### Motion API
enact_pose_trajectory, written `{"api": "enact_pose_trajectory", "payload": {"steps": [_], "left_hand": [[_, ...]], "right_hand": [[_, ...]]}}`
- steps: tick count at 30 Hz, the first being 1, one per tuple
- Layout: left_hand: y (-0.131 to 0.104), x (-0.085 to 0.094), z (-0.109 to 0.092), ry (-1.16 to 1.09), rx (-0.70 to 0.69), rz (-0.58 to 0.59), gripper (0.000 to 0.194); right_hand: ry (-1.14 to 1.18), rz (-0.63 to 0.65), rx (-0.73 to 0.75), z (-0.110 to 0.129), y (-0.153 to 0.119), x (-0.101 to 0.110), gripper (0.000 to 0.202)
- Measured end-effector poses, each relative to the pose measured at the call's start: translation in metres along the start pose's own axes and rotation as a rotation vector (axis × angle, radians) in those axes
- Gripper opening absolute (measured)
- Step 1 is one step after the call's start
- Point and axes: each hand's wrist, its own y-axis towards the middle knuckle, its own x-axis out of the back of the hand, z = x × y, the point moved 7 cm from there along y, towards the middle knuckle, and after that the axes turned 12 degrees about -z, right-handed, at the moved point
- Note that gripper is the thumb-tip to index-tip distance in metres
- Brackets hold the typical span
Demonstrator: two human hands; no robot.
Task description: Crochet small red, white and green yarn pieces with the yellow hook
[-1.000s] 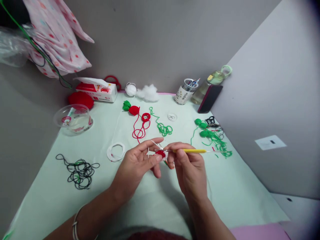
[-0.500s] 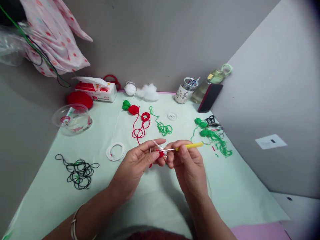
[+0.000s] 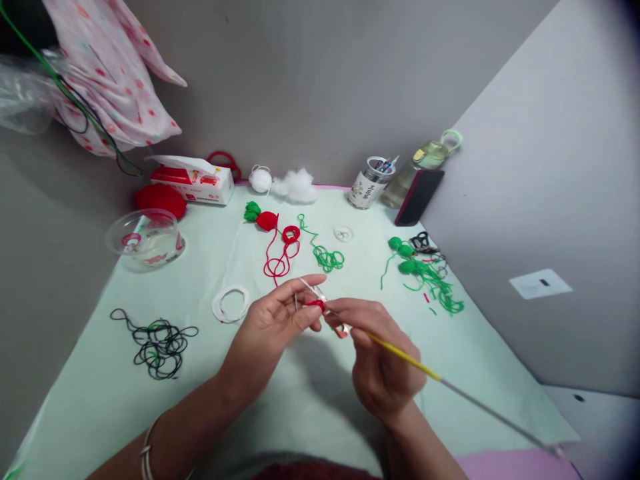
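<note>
My left hand (image 3: 273,327) is closed, pinching a small red crochet piece (image 3: 316,305) between thumb and fingers. A strand of white yarn (image 3: 311,288) runs over its raised index finger. In my right hand (image 3: 387,353) is a crochet hook (image 3: 405,357) with a yellow handle; a thin grey shaft stretches from it toward the lower right. The hook's working tip, by the red piece, is mostly hidden by the fingers. Just below the pinch hangs a small orange-edged item (image 3: 341,329), too small to make out.
Beyond the hands lie red yarn (image 3: 278,267), green yarn (image 3: 329,259) and a white yarn coil (image 3: 231,304). Tangled black cord (image 3: 159,350) is at left, green pieces (image 3: 410,267) at right. A plastic tub (image 3: 160,250), tissue box (image 3: 200,183), pen can (image 3: 370,183) and phone (image 3: 420,197) stand behind.
My right hand has turned and lowered; the hook's yellow handle now slopes down to the right, where it was nearly level. My left hand keeps its pinch on the red piece.
</note>
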Motion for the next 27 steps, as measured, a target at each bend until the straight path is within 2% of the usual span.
{"api": "enact_pose_trajectory", "payload": {"steps": [4,6,8,10,11,13,16,18,20,24,27], "left_hand": [[-0.002,0.001,0.002,0.0,-0.022,-0.06,0.042],[-0.004,0.0,0.003,-0.039,-0.007,-0.064,0.046],[-0.006,-0.005,0.008,-0.115,0.08,-0.031,0.051],[-0.008,-0.01,0.013,-0.188,0.213,0.023,0.052],[-0.008,-0.012,0.014,-0.214,0.266,0.04,0.05],[-0.006,-0.011,0.012,-0.241,0.303,0.047,0.043],[-0.003,-0.006,0.007,-0.188,0.237,0.021,0.04],[-0.003,-0.006,0.005,-0.123,0.176,0.047,0.041],[-0.005,-0.008,0.004,-0.08,0.118,0.077,0.039],[-0.007,-0.007,0.003,-0.093,0.041,0.019,0.036],[-0.005,-0.006,0.009,-0.176,0.098,-0.021,0.041]], "right_hand": [[-0.078,-0.006,0.073,0.002,-0.007,-0.002,0.029],[-0.201,0.023,0.124,0.001,-0.013,-0.004,0.031],[-0.342,0.064,0.226,0.005,-0.017,-0.007,0.039],[-0.364,0.048,0.275,0.009,-0.017,-0.007,0.043],[-0.312,0.019,0.239,0.008,-0.015,-0.004,0.04],[-0.13,-0.082,0.063,0.001,-0.007,0.004,0.03],[0.189,-0.192,-0.266,-0.019,-0.001,0.008,0.025],[0.31,-0.172,-0.393,-0.028,-0.001,0.003,0.021],[0.325,-0.129,-0.423,-0.03,-0.002,-0.003,0.018],[0.184,-0.124,-0.32,-0.023,-0.005,-0.004,0.024],[-0.083,-0.068,-0.057,-0.004,-0.006,-0.005,0.03]]}}
